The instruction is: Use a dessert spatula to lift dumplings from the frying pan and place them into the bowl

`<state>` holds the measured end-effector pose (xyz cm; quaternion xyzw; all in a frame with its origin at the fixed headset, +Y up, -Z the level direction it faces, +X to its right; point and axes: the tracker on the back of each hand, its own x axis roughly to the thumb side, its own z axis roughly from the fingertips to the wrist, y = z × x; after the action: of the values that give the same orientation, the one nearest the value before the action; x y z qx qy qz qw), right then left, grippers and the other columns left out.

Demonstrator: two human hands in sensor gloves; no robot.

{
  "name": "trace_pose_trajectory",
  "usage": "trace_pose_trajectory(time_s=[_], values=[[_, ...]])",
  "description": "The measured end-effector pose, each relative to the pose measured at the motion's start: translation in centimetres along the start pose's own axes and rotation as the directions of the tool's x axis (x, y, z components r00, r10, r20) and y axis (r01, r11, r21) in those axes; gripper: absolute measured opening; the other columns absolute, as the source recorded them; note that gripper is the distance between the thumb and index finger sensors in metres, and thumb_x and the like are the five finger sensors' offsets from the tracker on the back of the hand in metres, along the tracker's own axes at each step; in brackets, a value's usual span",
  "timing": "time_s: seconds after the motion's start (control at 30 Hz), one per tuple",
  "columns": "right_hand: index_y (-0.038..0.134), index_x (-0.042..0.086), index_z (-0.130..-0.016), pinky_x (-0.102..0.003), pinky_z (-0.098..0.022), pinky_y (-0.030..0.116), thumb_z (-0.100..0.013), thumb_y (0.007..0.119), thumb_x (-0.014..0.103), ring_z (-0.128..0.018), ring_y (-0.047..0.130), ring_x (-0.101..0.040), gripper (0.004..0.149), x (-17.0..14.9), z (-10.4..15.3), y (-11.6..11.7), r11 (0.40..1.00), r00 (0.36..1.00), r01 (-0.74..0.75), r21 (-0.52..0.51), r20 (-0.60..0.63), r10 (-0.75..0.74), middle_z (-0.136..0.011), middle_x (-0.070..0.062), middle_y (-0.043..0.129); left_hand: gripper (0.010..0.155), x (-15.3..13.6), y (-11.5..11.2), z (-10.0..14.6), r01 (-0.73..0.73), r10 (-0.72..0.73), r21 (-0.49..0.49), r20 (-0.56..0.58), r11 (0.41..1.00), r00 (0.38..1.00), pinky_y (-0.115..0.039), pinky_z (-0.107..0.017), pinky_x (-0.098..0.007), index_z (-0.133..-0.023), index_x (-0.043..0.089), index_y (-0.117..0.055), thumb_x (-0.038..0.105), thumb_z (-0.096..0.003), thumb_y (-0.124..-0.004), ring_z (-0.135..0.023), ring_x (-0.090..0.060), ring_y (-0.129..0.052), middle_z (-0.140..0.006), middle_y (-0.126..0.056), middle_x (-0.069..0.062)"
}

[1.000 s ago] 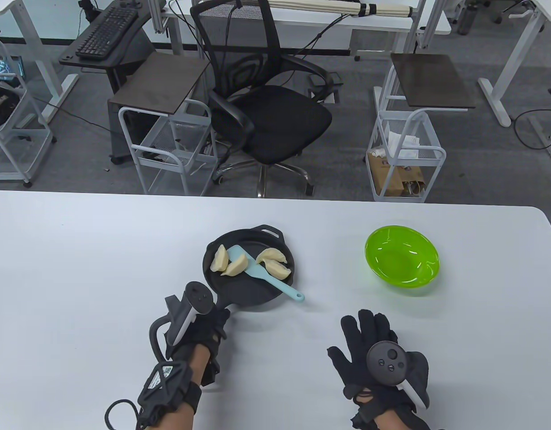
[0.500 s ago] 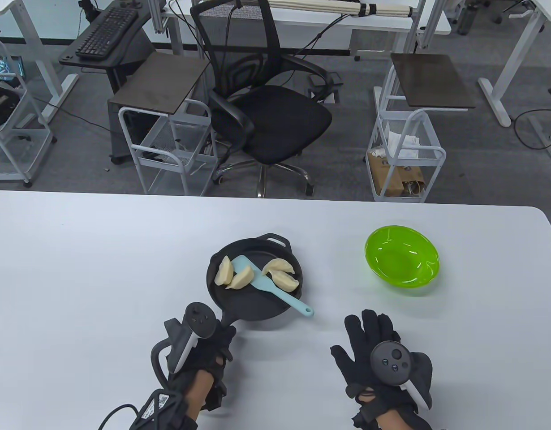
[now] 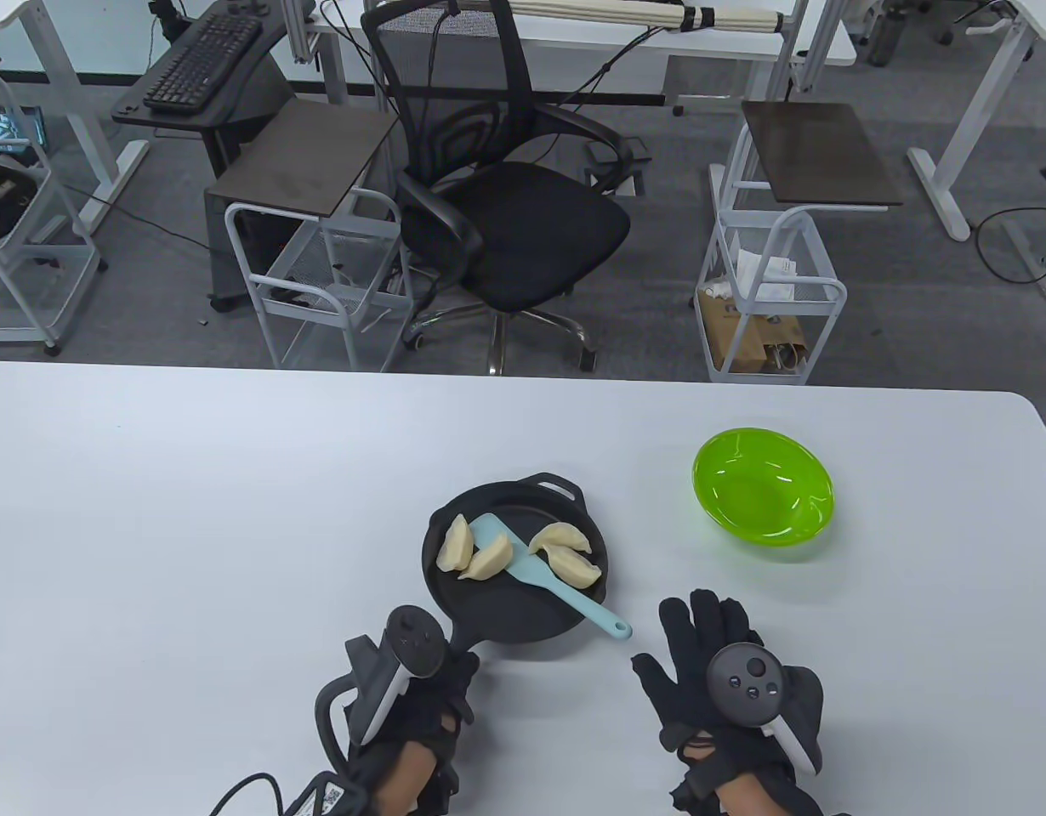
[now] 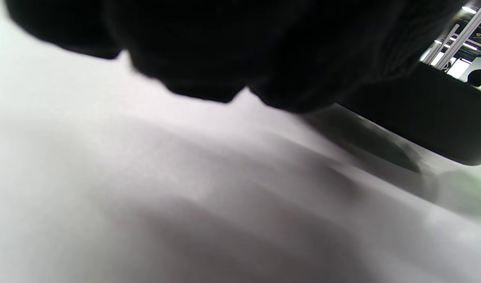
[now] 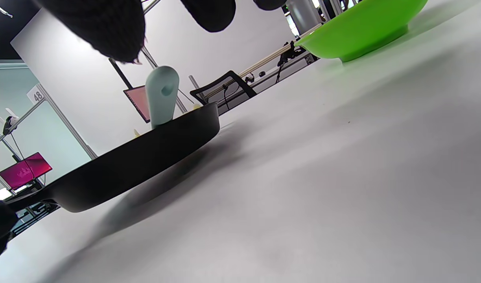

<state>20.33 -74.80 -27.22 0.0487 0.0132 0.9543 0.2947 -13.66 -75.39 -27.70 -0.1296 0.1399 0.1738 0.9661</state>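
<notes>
A black frying pan (image 3: 489,616) holds several pale dumplings (image 3: 564,554) and a light blue dessert spatula (image 3: 540,578), whose handle sticks out over the pan's near right rim. My left hand (image 3: 442,680) grips the pan's handle at the near left. My right hand (image 3: 702,650) lies flat on the table with its fingers spread, just right of the spatula's handle tip and holding nothing. The green bowl (image 3: 763,493) stands empty to the far right. In the right wrist view the spatula handle (image 5: 161,96) rises above the pan (image 5: 146,157), with the bowl (image 5: 358,31) beyond.
The white table (image 3: 191,510) has its far edge ahead, and a rounded corner at the right. Behind it stand a black office chair (image 3: 506,212) and white wire carts (image 3: 770,289).
My left hand has dragged the pan, with the dumplings and spatula in it, toward me and to the right. The right hand has barely moved.
</notes>
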Motion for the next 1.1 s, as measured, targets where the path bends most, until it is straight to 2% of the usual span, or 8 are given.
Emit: trace_pose_trajectory(time_s=[0.33, 0.57, 0.77, 0.87, 0.97, 1.1], values=[[0.040, 0.015, -0.113, -0.073, -0.072, 0.011, -0.057, 0.072, 0.051, -0.102, 0.010, -0.060, 0.074, -0.1, -0.1, 0.2, 1.000, 1.000, 0.007, 0.019, -0.001, -0.007, -0.117, -0.024, 0.018, 0.046, 0.9, -1.3, 1.2, 0.023, -0.021, -0.068, 0.019, 0.997, 1.000, -0.088, -0.023, -0.043, -0.068, 0.027, -0.092, 0.063, -0.0423, -0.080, -0.013, -0.011, -0.102, -0.025, -0.106, 0.013], [0.041, 0.014, -0.112, -0.074, -0.073, 0.014, -0.057, 0.073, 0.051, -0.103, 0.017, -0.061, 0.074, -0.2, -0.3, 0.6, 0.999, 1.000, 0.010, 0.047, -0.018, -0.009, -0.117, -0.025, 0.025, 0.046, 1.5, -2.8, 1.9, 0.035, -0.022, -0.190, 0.071, 0.981, 0.997, -0.088, -0.029, -0.045, -0.072, 0.026, -0.089, 0.061, -0.0444, -0.078, -0.023, -0.016, -0.108, -0.035, -0.111, 0.010], [0.043, 0.012, -0.112, -0.074, -0.074, 0.016, -0.057, 0.076, 0.050, -0.104, 0.037, -0.060, 0.074, -0.6, -1.0, 1.2, 0.996, 0.998, 0.005, 0.090, -0.064, 0.001, -0.116, -0.024, 0.041, 0.050, 2.8, -3.7, 2.3, 0.083, -0.048, -0.249, 0.143, 0.965, 0.989, -0.087, -0.029, -0.045, -0.072, 0.024, -0.091, 0.063, -0.0441, -0.081, -0.027, -0.019, -0.110, -0.042, -0.115, 0.005], [0.046, 0.013, -0.111, -0.074, -0.075, 0.022, -0.057, 0.076, 0.048, -0.102, 0.048, -0.059, 0.071, -0.6, -1.4, 1.8, 0.992, 0.997, 0.005, 0.125, -0.076, 0.004, -0.115, -0.023, 0.049, 0.053, 3.0, -4.1, 2.2, 0.061, -0.010, -0.293, 0.174, 0.954, 0.985, -0.087, -0.029, -0.045, -0.073, 0.023, -0.091, 0.066, -0.0434, -0.080, -0.026, -0.019, -0.109, -0.041, -0.115, 0.005], [0.051, 0.015, -0.110, -0.072, -0.075, 0.034, -0.058, 0.078, 0.043, -0.094, 0.066, -0.054, 0.065, -0.4, -1.5, 1.8, 0.996, 0.996, -0.001, 0.087, -0.089, 0.009, -0.108, -0.020, 0.066, 0.056, 3.0, -4.5, 1.8, 0.052, 0.020, -0.310, 0.224, 0.949, 0.974, -0.087, -0.029, -0.045, -0.074, 0.023, -0.091, 0.067, -0.0430, -0.079, -0.025, -0.018, -0.108, -0.039, -0.114, 0.006], [0.061, 0.012, -0.106, -0.070, -0.073, 0.046, -0.057, 0.082, 0.040, -0.079, 0.081, -0.045, 0.060, -0.4, -1.6, 1.9, 0.996, 0.995, -0.009, 0.084, -0.100, 0.018, -0.093, -0.016, 0.081, 0.057, 2.7, -4.8, 1.4, -0.042, 0.111, -0.304, 0.216, 0.952, 0.970, -0.087, -0.027, -0.045, -0.075, 0.022, -0.093, 0.066, -0.0417, -0.081, -0.020, -0.018, -0.107, -0.034, -0.113, 0.006]])
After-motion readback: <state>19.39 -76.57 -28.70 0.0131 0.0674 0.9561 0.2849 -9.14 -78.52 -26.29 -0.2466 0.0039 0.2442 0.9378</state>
